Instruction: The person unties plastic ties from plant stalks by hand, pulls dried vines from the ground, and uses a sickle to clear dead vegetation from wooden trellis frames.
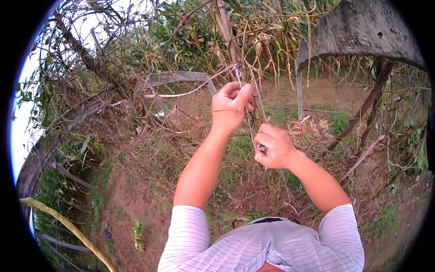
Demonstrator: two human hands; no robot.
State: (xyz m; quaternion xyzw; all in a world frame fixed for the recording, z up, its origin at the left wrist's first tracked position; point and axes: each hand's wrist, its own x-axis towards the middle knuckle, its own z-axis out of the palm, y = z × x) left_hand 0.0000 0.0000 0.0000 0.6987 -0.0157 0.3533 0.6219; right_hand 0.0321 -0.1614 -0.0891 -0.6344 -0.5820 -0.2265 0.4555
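Observation:
My left hand (231, 106) is raised in front of me. Its thumb and fingers pinch a pale string just below a knot (237, 69), where cords meet at an upright wooden pole (224, 27). From this knot a pinkish cord (188, 93) runs off to the left. Lower and to the right, my right hand (277, 147) is closed in a fist. A string (258, 93) comes down from the knot into that fist. Something small, dark and grey (262, 148) shows between its curled fingers; I cannot make out its kind.
A weathered grey board (362, 36) crosses the upper right, with a slanting post (369, 102) beneath it. Tangled dry vines (99, 68) hang at the left. Corn-like plants (181, 41) stand behind. A pale bent stick (68, 224) rises at lower left over bare soil (131, 199).

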